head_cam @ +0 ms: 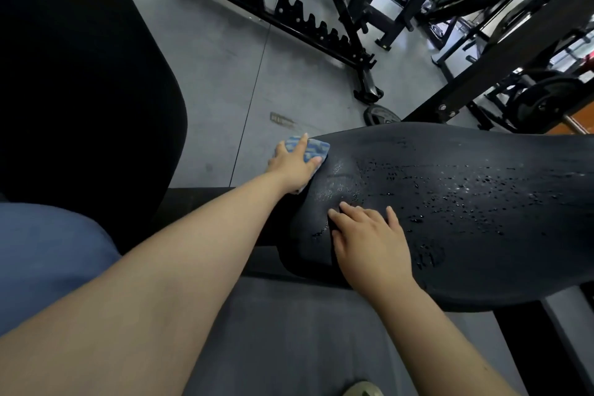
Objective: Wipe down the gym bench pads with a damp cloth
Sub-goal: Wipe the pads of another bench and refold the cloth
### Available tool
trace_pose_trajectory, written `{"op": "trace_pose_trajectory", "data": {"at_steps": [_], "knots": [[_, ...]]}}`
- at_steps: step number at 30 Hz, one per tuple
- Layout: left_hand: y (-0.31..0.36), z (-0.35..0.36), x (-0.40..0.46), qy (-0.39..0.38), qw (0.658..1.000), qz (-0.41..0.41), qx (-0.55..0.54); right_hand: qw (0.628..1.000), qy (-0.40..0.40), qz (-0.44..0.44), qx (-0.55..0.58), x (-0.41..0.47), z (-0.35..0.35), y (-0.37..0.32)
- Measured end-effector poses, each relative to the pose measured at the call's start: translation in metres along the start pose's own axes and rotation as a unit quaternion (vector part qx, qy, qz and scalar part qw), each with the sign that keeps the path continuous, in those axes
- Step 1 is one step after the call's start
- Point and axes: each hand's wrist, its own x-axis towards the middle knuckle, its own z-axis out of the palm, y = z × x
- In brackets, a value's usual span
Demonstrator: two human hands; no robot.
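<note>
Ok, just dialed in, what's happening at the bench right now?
A person is wiping a black bench pad. The left hand presses a blue cloth against the pad's far left edge, while the right hand rests flat on the near side. Water droplets cover much of the pad to the right.

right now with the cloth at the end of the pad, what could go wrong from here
1. The blue cloth under the left hand sits at the far corner of the bench pad, partly overhanging; another push outward could slide it off onto the floor.
2. Water droplets cover most of the pad, so that part may be left wet.
3. The right hand rests flat on the wet surface and might slip.
</note>
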Motion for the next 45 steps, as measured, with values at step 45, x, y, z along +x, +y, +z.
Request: {"op": "trace_pose_trajectory", "data": {"at_steps": [45], "knots": [[-0.029, 0.024, -0.104, 0.012, 0.997, 0.033, -0.073, 0.987, -0.139, -0.069, 0.038, -0.003, -0.033, 0.019]]}}
